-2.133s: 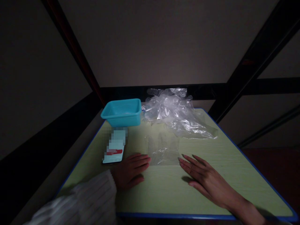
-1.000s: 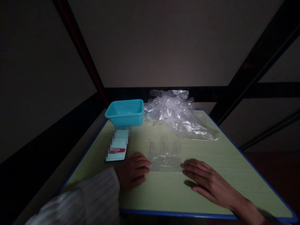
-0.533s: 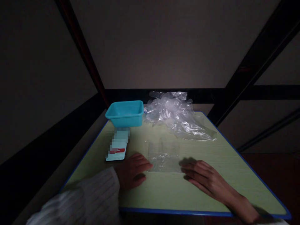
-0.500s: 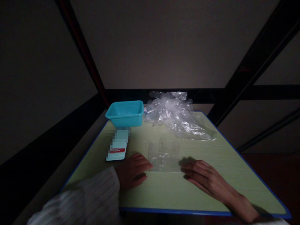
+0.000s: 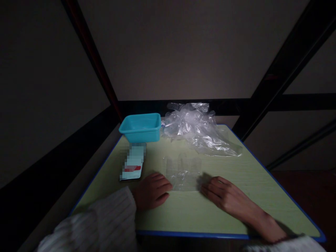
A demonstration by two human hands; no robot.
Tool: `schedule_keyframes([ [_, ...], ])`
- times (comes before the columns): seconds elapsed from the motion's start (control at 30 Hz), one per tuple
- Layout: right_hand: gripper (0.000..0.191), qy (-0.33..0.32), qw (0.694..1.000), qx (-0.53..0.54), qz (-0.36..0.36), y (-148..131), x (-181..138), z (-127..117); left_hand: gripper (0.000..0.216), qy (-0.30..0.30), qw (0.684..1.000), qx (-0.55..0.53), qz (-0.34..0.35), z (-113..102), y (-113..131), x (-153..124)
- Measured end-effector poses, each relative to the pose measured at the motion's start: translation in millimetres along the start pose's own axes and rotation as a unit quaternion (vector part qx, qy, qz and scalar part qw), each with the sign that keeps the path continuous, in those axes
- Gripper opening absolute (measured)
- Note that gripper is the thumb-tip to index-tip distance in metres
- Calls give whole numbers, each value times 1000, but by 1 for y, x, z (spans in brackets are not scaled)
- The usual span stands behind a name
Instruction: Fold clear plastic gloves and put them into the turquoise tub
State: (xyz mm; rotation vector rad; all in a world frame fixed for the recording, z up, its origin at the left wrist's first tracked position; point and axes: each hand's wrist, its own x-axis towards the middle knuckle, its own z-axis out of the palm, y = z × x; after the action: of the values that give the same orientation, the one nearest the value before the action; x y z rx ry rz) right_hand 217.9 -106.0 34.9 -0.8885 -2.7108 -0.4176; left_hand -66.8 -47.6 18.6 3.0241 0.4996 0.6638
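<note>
A thin, see-through disposable plastic glove (image 5: 183, 175) lies flat on the table, its cuff edge towards me and its finger part pointing away. My left hand (image 5: 154, 190) rests at its lower left corner, fingers together and thumb a little apart. At the lower right corner is my right hand (image 5: 222, 194), its fingers bent slightly down with the tips by the glove's edge. Neither hand lifts the glove. Whether the fingertips press on its film I cannot tell. Beyond it, a loose heap of clear plastic gloves (image 5: 194, 124) spreads over the back of the table.
A turquoise plastic basin (image 5: 141, 135) stands at the back left. In front of it lies a phone (image 5: 134, 162) with its screen lit and partly blurred. The pale table (image 5: 189, 217) has a blue edge, and a wall panel (image 5: 183, 52) rises behind it.
My right hand has shifted slightly left and its fingers have bent more. My left hand has moved a little to the right. The glove's cuff edge appears slightly farther from me.
</note>
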Motion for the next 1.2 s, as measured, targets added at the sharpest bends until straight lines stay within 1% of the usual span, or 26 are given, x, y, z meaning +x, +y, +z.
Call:
schedule_keyframes([
  [0.17, 31, 15, 1000, -9, -6, 0, 0, 2, 27, 19, 1000, -4, -13, 0, 1, 0],
  [0.33, 33, 17, 1000, -8, 20, 1, -1, 7, 28, 14, 999, -10, -32, 3, 2, -1],
  [0.47, 38, 39, 998, 4, 47, 1, 2, 11, 27, 13, 998, -25, -50, 4, 4, 2],
  [0.57, 41, 39, 997, 16, 65, 1, 4, 11, 19, 22, 997, -37, -60, 5, 3, 5],
  [0.67, 39, 32, 997, 20, 72, 0, 3, 11, 5, 20, 997, -55, -45, 5, 1, 4],
  [0.83, 39, 23, 997, 23, 75, 0, 1, 12, 9, 22, 996, -89, -4, 0, -7, -5],
  [0.93, 39, 23, 997, 23, 72, 0, 1, 11, 12, 33, 994, -102, 19, -1, -9, -8],
  [1.1, 33, 31, 997, 28, 66, 0, 1, 11, 11, 19, 994, -105, 9, -3, -8, -7],
  [1.2, 31, 28, 997, 29, 68, 0, 0, 11, 11, 22, 995, -99, 20, -3, -8, -6],
])
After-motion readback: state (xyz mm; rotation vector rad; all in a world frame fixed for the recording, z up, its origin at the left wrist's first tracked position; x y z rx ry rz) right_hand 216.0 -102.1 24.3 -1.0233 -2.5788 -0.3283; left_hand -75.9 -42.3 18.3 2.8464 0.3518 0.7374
